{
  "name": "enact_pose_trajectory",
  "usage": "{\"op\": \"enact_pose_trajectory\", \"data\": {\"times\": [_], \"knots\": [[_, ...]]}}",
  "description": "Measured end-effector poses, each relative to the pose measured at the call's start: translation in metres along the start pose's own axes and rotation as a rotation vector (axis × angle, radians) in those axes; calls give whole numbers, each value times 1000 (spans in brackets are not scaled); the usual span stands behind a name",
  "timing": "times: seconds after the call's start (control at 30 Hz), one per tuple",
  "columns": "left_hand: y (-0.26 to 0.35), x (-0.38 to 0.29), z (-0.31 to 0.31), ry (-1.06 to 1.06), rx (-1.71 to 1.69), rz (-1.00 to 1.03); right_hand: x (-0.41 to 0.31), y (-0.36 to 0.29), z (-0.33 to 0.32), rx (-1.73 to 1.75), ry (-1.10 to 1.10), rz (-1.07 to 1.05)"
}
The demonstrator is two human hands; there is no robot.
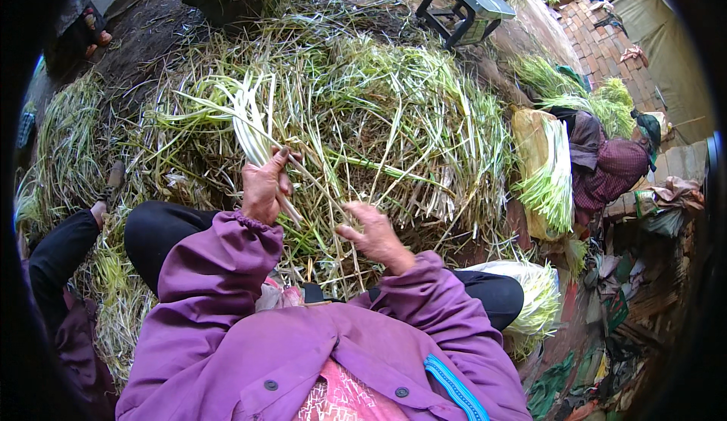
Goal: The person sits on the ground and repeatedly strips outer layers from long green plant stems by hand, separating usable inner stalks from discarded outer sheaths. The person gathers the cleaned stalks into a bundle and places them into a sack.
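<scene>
My left hand [264, 189] is closed around a small bundle of pale green and white plant stalks [247, 128], their leafy ends pointing up and to the left. One thin stalk slants down from that bundle towards my right hand [372, 233], whose thumb and fingers are apart near its lower end; whether they touch it cannot be made out. Both hands are above a wide heap of loose green and straw-coloured stalks [363, 114]. By my right knee lies a bundle of pale stalks [528, 299] on white sheeting.
A low stool [474, 1] stands beyond the heap. At the right, a stalk bundle [551, 171] lies on yellowish sheeting beside a person in a checked garment [610, 157]. Another person's dark trouser leg [62, 250] is close at left. Cloth scraps [613, 307] lie at lower right.
</scene>
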State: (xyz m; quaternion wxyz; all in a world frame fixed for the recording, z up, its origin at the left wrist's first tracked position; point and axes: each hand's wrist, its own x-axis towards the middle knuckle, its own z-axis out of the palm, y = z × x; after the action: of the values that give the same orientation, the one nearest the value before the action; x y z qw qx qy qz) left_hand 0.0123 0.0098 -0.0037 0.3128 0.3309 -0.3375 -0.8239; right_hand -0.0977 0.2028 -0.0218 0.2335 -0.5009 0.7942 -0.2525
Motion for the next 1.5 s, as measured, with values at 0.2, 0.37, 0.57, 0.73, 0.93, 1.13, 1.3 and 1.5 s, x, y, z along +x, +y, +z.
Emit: {"op": "enact_pose_trajectory", "data": {"times": [0.2, 0.37, 0.57, 0.73, 0.93, 1.13, 1.3, 1.5], "knots": [[-38, -33, 10, -27, 149, -193, 13, -16, 32, 91, -41, 141], [-16, -20, 5, -65, 166, 244, 40, -20, 6, 179, -378, 120], [10, -11, 2, 50, 34, 206, 87, 49, 29, -107, -189, 554], [-8, -6, 2, 122, -23, -30, 89, 68, 62, -148, -86, 450], [-34, -2, -1, 61, 208, -39, 73, 29, 18, 404, 172, 337], [-46, -1, 2, 49, 457, -30, 57, -14, 6, 333, 283, 71], [-39, -8, 8, 37, 380, 9, 56, -22, 17, 478, 339, 26], [-29, -11, 11, 42, 356, -17, 53, -23, 30, 1030, 291, 247]]}}
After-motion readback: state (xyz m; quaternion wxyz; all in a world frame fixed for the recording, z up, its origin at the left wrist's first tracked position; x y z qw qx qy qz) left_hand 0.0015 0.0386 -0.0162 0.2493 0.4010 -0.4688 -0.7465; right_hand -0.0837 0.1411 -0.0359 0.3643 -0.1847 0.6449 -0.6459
